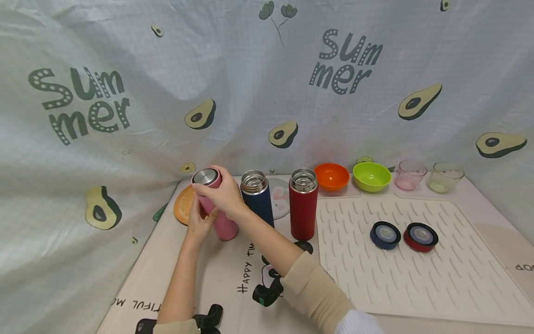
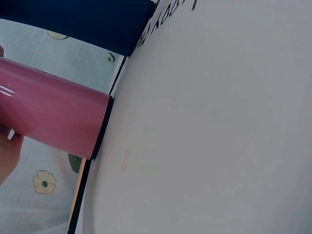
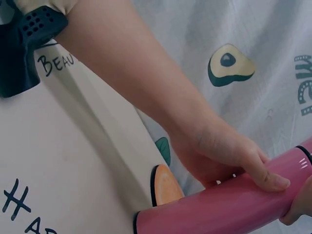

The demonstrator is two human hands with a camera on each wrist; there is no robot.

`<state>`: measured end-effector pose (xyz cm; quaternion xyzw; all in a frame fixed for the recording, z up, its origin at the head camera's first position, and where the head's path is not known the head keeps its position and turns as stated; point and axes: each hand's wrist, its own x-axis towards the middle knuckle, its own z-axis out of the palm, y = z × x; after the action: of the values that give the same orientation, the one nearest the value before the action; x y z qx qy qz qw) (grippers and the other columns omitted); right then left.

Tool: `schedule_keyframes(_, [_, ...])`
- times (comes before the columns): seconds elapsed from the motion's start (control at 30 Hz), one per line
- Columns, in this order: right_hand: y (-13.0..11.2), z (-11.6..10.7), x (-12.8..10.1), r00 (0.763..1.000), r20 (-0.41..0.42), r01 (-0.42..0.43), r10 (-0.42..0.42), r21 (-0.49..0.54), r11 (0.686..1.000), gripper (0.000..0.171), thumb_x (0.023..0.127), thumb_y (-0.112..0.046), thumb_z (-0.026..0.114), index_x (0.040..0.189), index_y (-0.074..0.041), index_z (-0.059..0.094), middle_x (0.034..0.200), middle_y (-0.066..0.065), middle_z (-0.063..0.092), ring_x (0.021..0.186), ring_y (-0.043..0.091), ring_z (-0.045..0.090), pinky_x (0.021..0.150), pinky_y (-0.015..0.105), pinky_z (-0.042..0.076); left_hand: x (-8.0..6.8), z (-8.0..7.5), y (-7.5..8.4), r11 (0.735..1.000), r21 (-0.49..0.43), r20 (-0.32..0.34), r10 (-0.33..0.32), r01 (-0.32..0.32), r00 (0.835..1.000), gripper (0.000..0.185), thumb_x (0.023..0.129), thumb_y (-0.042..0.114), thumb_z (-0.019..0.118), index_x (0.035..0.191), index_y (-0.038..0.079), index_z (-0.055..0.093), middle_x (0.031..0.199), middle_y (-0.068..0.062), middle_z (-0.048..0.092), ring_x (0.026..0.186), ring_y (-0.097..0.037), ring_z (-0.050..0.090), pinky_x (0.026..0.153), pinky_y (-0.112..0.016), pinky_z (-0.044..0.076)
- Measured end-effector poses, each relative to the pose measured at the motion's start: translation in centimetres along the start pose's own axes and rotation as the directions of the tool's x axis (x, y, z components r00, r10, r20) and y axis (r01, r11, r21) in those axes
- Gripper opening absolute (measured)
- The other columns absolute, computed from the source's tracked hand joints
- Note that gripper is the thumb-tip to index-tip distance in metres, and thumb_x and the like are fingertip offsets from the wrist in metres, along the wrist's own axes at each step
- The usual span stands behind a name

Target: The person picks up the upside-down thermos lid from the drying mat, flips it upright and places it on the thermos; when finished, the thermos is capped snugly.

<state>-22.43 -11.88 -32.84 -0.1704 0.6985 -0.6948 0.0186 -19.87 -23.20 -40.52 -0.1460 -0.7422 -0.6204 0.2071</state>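
Observation:
A pink flask (image 1: 225, 225) stands at the table's back left, capped with a steel-topped lid (image 1: 205, 176). My left hand (image 1: 203, 219) grips its body from the left; in the right wrist view that left hand (image 3: 243, 163) wraps the pink flask (image 3: 219, 209), thumb on top. My right hand (image 1: 214, 187) curls over the lid and upper end. The left wrist view shows the pink flask (image 2: 53, 114) lying across the frame, with a navy flask (image 2: 78, 19) beyond it.
A navy flask (image 1: 257, 197) and a red flask (image 1: 303, 206) stand uncapped beside the pink one. Their navy lid (image 1: 385, 234) and red lid (image 1: 420, 236) lie on the white ribbed mat (image 1: 417, 283). Behind it sit an orange bowl (image 1: 331, 176), green bowl (image 1: 371, 176) and two cups. An orange-slice coaster (image 1: 183, 205) lies left.

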Motion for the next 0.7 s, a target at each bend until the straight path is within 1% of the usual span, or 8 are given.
schedule_keyframes(0.1, [0.05, 0.05, 0.1, 0.999, -0.03, 0.039, -0.04, -0.041, 0.998, 0.066, 0.068, -0.037, 0.079, 0.121, -0.019, 0.045, 0.109, -0.005, 0.053, 0.096, 0.009, 0.053, 0.077, 0.025, 0.048, 0.06, 0.06, 0.07, 1.0, -0.019, -0.006, 0.024, -0.024, 1.0, 0.069, 0.084, -0.011, 0.056, 0.142, 0.005, 0.022, 0.13, -0.005, 0.04, 0.114, -0.013, 0.044, 0.093, -0.018, 0.04])
schedule_keyframes(0.17, [0.07, 0.06, 0.18, 0.997, -0.045, 0.057, -0.06, -0.065, 0.996, 0.066, 0.067, -0.039, 0.08, 0.118, -0.019, 0.044, 0.108, -0.005, 0.052, 0.095, 0.009, 0.053, 0.076, 0.025, 0.048, 0.06, 0.1, 0.1, 0.999, -0.024, -0.003, 0.026, -0.026, 1.0, 0.069, 0.084, -0.011, 0.055, 0.142, 0.004, 0.021, 0.129, -0.004, 0.039, 0.115, -0.013, 0.043, 0.093, -0.018, 0.04])
schedule_keyframes(0.27, [0.0, -0.06, 0.2, 0.997, -0.029, 0.063, -0.066, -0.106, 0.992, 0.064, 0.07, -0.037, 0.077, 0.121, -0.017, 0.045, 0.108, -0.005, 0.052, 0.094, 0.009, 0.053, 0.075, 0.025, 0.047, 0.04, 0.11, 0.17, 1.0, -0.016, 0.003, 0.016, -0.016, 1.0, 0.068, 0.084, -0.012, 0.054, 0.141, 0.002, 0.021, 0.128, -0.003, 0.039, 0.114, -0.013, 0.043, 0.092, -0.018, 0.04])
schedule_keyframes(0.4, [-0.15, -0.32, 0.24, 0.998, 0.055, 0.038, -0.036, -0.044, 0.998, 0.064, 0.074, -0.029, 0.074, 0.129, -0.014, 0.044, 0.11, -0.003, 0.054, 0.096, 0.009, 0.053, 0.078, 0.025, 0.047, 0.03, 0.03, 0.19, 1.0, -0.014, 0.002, 0.026, -0.026, 1.0, 0.066, 0.084, -0.014, 0.053, 0.14, 0.0, 0.021, 0.127, -0.002, 0.039, 0.113, -0.012, 0.044, 0.092, -0.017, 0.04])
schedule_keyframes(0.47, [-0.16, -0.4, 0.29, 0.998, 0.065, 0.026, -0.025, -0.013, 1.0, 0.067, 0.073, -0.029, 0.077, 0.129, -0.015, 0.043, 0.11, -0.003, 0.054, 0.096, 0.009, 0.053, 0.079, 0.025, 0.047, 0.06, 0.07, 0.13, 0.999, -0.029, 0.0, 0.044, -0.044, 0.999, 0.066, 0.083, -0.015, 0.053, 0.14, 0.0, 0.022, 0.127, -0.003, 0.04, 0.113, -0.013, 0.045, 0.092, -0.018, 0.04])
schedule_keyframes(0.53, [-0.15, -0.42, 0.35, 0.998, 0.051, 0.03, -0.029, -0.005, 1.0, 0.068, 0.069, -0.031, 0.08, 0.125, -0.015, 0.044, 0.109, -0.004, 0.054, 0.097, 0.009, 0.053, 0.078, 0.024, 0.047, 0.09, 0.11, 0.04, 0.998, -0.032, -0.006, 0.056, -0.056, 0.998, 0.066, 0.083, -0.014, 0.055, 0.14, 0.001, 0.024, 0.125, -0.003, 0.042, 0.111, -0.014, 0.046, 0.09, -0.019, 0.041])
schedule_keyframes(0.63, [-0.15, -0.37, 0.38, 0.998, 0.014, 0.056, -0.055, -0.067, 0.996, 0.068, 0.066, -0.034, 0.081, 0.12, -0.016, 0.044, 0.108, -0.004, 0.053, 0.095, 0.009, 0.053, 0.076, 0.023, 0.047, 0.09, 0.15, -0.07, 0.997, -0.043, -0.014, 0.062, -0.063, 0.998, 0.065, 0.083, -0.011, 0.057, 0.139, 0.001, 0.026, 0.124, -0.002, 0.044, 0.11, -0.014, 0.047, 0.089, -0.019, 0.042])
schedule_keyframes(0.7, [-0.15, -0.35, 0.33, 0.997, 0.019, 0.071, -0.07, -0.11, 0.991, 0.067, 0.069, -0.032, 0.079, 0.123, -0.014, 0.044, 0.109, -0.003, 0.054, 0.095, 0.009, 0.054, 0.076, 0.022, 0.047, 0.02, 0.15, -0.12, 0.997, -0.048, -0.019, 0.054, -0.055, 0.998, 0.063, 0.084, -0.006, 0.059, 0.138, 0.0, 0.026, 0.123, -0.001, 0.044, 0.109, -0.014, 0.047, 0.089, -0.019, 0.042])
